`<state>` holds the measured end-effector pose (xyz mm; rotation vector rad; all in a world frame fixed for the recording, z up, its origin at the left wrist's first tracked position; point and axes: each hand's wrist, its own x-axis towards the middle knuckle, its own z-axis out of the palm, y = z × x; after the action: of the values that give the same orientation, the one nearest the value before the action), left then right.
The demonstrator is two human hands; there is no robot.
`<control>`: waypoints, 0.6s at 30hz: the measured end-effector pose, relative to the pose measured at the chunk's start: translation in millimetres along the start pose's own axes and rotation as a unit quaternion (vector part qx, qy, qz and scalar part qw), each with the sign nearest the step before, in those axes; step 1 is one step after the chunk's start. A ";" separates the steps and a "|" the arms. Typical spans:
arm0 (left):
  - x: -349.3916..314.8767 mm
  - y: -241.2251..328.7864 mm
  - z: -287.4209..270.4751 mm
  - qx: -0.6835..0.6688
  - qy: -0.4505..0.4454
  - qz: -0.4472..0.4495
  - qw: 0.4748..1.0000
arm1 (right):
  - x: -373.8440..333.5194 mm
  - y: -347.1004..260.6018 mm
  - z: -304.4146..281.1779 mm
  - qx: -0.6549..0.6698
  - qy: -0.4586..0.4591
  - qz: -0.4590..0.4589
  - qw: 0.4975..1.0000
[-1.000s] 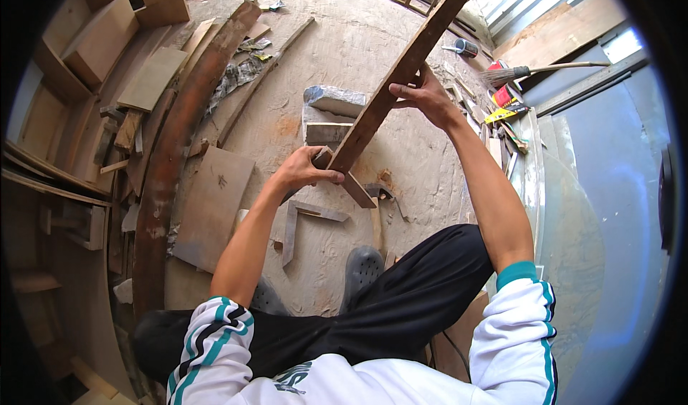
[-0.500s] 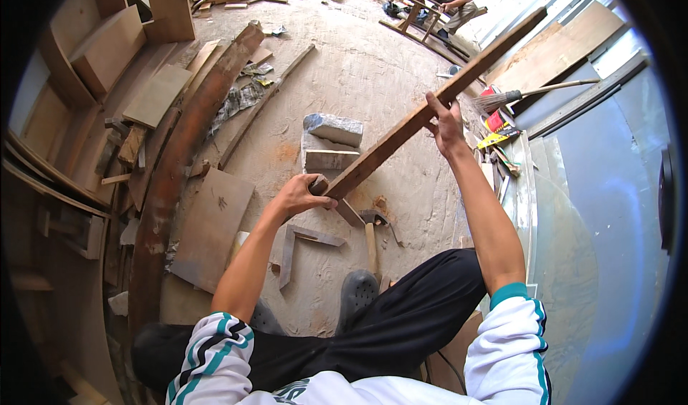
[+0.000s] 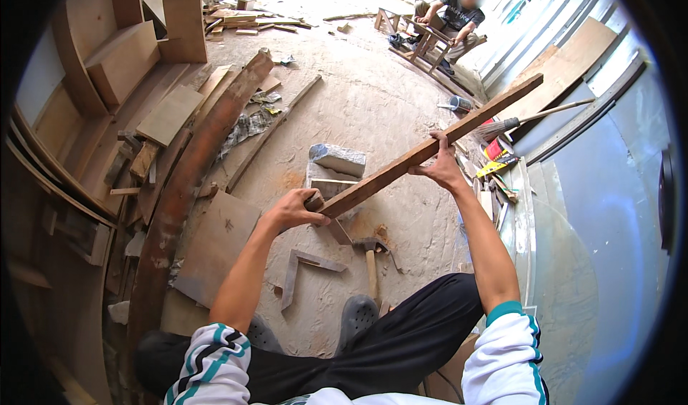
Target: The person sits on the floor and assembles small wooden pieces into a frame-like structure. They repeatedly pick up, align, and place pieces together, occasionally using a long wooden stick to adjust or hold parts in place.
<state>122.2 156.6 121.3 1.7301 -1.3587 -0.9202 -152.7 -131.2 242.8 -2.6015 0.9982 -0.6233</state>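
Observation:
A long, narrow brown wooden batten (image 3: 387,174) slants up from lower left to far right, held above the floor. My left hand (image 3: 289,211) is closed on its near end. There a short piece of wood (image 3: 337,231) crosses beneath the batten; whether the two are joined I cannot tell. My right hand (image 3: 442,167) grips the batten further along, thumb below and fingers over the top. On the floor below lie a hammer (image 3: 371,272) with a wooden handle and an L-shaped square (image 3: 292,272). Beyond the batten sit a whitish block (image 3: 338,159) and a wooden block (image 3: 330,188).
Boards and a long rusty-brown beam (image 3: 183,179) line the left side, with a flat panel (image 3: 218,244) nearby. A broom (image 3: 498,128) and a yellow packet (image 3: 497,166) lie at right. At far right, another person (image 3: 459,22) sits by a wooden frame (image 3: 428,47).
The batten's far end has dropped lower in view, and its slant is flatter. Both hands keep their hold on it. The view has tilted up slightly, showing more of the other person.

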 end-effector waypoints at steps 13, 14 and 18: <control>-32.5 87.6 -109.3 0.058 -0.125 -0.091 0.986 | 5.4 -40.6 30.6 -0.313 -0.168 0.106 0.929; -41.2 85.2 -122.1 0.071 -0.134 -0.110 0.982 | -0.1 -55.8 46.8 -0.353 -0.125 0.046 0.926; -63.1 77.9 -147.4 0.082 -0.125 -0.119 0.982 | -5.8 -46.2 72.1 -0.247 -0.067 -0.324 0.911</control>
<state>204.7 222.9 264.7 1.9871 -1.4391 -1.2225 -95.4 -86.2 197.5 -3.3979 0.2315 -0.3343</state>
